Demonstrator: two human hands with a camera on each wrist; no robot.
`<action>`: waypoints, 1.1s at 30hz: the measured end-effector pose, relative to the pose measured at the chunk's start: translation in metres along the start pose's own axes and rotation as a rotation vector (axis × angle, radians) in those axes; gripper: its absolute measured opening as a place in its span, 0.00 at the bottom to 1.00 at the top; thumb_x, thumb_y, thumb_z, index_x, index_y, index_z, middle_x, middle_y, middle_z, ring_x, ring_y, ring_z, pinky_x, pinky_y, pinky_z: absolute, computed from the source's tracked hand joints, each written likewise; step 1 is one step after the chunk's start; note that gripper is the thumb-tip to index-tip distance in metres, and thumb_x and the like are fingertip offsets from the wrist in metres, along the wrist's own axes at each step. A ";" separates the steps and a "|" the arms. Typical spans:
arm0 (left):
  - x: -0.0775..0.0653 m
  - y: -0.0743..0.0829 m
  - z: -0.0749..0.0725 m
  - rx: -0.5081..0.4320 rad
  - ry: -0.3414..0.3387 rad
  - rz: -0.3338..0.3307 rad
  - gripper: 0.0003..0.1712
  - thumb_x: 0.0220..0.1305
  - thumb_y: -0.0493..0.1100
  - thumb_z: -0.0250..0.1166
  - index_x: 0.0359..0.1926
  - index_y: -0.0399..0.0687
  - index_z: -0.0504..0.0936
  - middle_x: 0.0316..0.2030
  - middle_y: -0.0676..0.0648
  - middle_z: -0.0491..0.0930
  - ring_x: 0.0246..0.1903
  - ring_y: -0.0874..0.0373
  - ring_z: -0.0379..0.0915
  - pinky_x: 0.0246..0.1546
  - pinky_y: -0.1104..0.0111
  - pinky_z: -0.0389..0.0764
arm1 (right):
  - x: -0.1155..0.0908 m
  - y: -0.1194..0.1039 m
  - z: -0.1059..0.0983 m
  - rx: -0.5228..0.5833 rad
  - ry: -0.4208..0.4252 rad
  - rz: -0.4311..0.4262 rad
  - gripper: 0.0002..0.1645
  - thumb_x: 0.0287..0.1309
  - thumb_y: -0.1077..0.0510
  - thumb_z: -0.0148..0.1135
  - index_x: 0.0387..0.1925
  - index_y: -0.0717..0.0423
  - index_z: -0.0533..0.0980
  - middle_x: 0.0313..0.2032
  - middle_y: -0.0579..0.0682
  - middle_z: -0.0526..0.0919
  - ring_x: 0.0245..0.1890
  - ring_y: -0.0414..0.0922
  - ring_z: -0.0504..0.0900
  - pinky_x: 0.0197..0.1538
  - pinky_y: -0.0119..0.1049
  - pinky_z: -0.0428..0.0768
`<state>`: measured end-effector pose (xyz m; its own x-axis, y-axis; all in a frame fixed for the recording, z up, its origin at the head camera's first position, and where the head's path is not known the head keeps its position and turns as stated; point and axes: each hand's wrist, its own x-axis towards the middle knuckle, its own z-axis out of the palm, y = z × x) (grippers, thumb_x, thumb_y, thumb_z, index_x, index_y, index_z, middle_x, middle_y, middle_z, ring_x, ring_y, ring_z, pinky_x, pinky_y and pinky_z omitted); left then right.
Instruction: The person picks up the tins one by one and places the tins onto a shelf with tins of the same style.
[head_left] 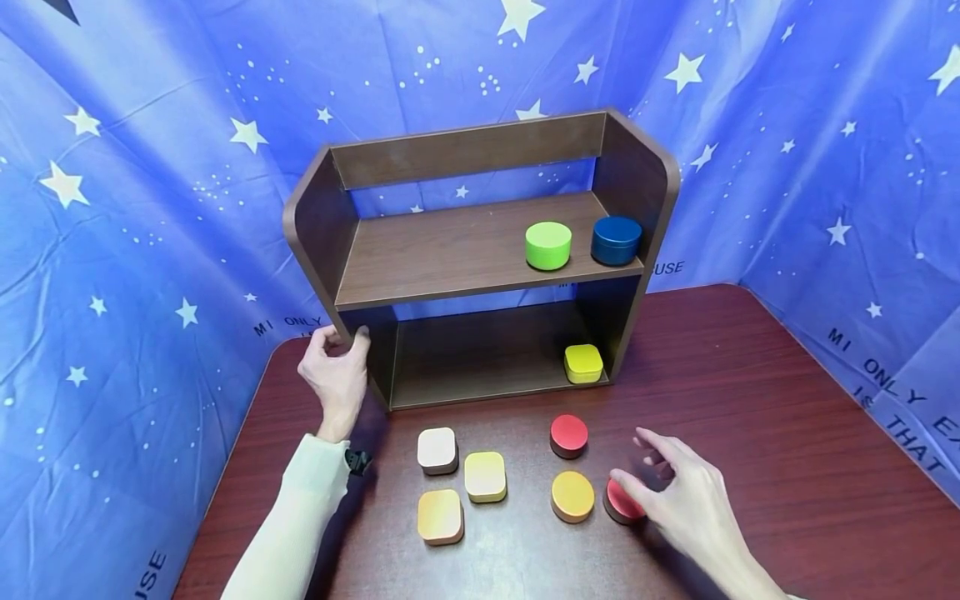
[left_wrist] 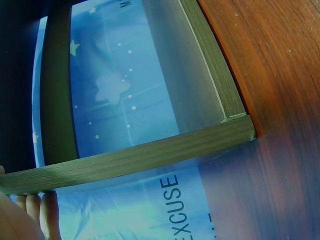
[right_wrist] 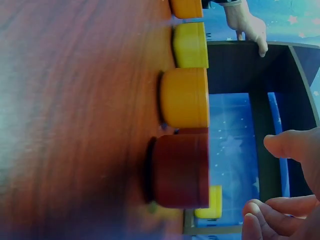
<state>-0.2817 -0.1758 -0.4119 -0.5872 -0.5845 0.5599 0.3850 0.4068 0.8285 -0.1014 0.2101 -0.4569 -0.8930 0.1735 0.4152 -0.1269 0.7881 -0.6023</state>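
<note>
Clearly, the head view has a brown shelf point(head_left: 442, 250) bearing a green tin point(head_left: 547, 247) and a blue tin point(head_left: 617, 242) above, a yellow tin point(head_left: 583, 364) below. Before the shelf's left half sit white point(head_left: 437, 450), pale yellow point(head_left: 485, 477) and orange point(head_left: 440, 516) square tins; before its right half, an orange round tin point(head_left: 572, 497), a far red tin point(head_left: 568, 436) and a near red tin point(head_left: 618, 502), this under the right hand point(head_left: 686, 496). Their contents cannot be seen. The left hand point(head_left: 335, 375) clamps the shelf's left side.

The left wrist view adds fingers point(left_wrist: 49, 215) at that side's outer face.

The right wrist view reveals the right thumb point(right_wrist: 287, 144) and fingertips spread apart, clear of the near red tin.
</note>
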 end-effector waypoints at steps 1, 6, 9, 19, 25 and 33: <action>0.001 -0.003 0.000 0.005 0.001 0.000 0.10 0.50 0.34 0.73 0.31 0.31 0.82 0.24 0.40 0.81 0.22 0.75 0.71 0.29 0.85 0.70 | -0.001 0.002 0.000 -0.005 -0.009 0.004 0.35 0.38 0.51 0.83 0.52 0.50 0.83 0.34 0.40 0.85 0.33 0.31 0.78 0.39 0.16 0.70; 0.006 -0.028 0.001 0.011 -0.003 0.009 0.10 0.49 0.38 0.76 0.30 0.38 0.84 0.22 0.60 0.78 0.22 0.75 0.71 0.29 0.82 0.71 | -0.007 0.012 0.002 -0.030 -0.041 -0.002 0.37 0.38 0.47 0.83 0.54 0.50 0.82 0.37 0.42 0.87 0.35 0.30 0.78 0.41 0.18 0.69; 0.007 -0.035 0.001 0.004 -0.017 0.016 0.10 0.50 0.40 0.76 0.30 0.41 0.83 0.21 0.65 0.76 0.23 0.73 0.72 0.29 0.80 0.71 | -0.009 0.017 0.003 -0.035 -0.044 -0.015 0.38 0.38 0.45 0.83 0.53 0.51 0.82 0.38 0.43 0.88 0.34 0.31 0.78 0.40 0.18 0.69; 0.007 -0.035 0.002 0.007 -0.020 0.000 0.10 0.50 0.42 0.76 0.30 0.44 0.84 0.21 0.66 0.77 0.23 0.72 0.73 0.30 0.79 0.72 | -0.018 0.029 0.004 -0.071 -0.089 -0.014 0.42 0.35 0.41 0.84 0.56 0.48 0.81 0.45 0.45 0.88 0.42 0.44 0.84 0.45 0.17 0.68; 0.006 -0.033 0.004 0.016 0.000 -0.021 0.11 0.49 0.40 0.77 0.31 0.40 0.85 0.22 0.65 0.76 0.23 0.73 0.73 0.30 0.80 0.72 | -0.023 0.035 0.004 -0.098 -0.132 -0.015 0.46 0.34 0.38 0.83 0.58 0.47 0.80 0.49 0.46 0.86 0.45 0.47 0.83 0.47 0.28 0.73; 0.001 -0.009 0.002 0.007 0.002 -0.032 0.11 0.50 0.34 0.74 0.32 0.32 0.82 0.21 0.60 0.75 0.23 0.72 0.70 0.32 0.76 0.71 | -0.031 0.044 0.008 -0.095 -0.200 -0.060 0.52 0.31 0.35 0.84 0.61 0.47 0.77 0.52 0.44 0.85 0.50 0.48 0.80 0.51 0.29 0.71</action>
<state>-0.2869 -0.1787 -0.4185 -0.5975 -0.5987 0.5335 0.3614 0.3928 0.8456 -0.0828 0.2343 -0.5013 -0.9540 0.0119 0.2996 -0.1495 0.8472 -0.5098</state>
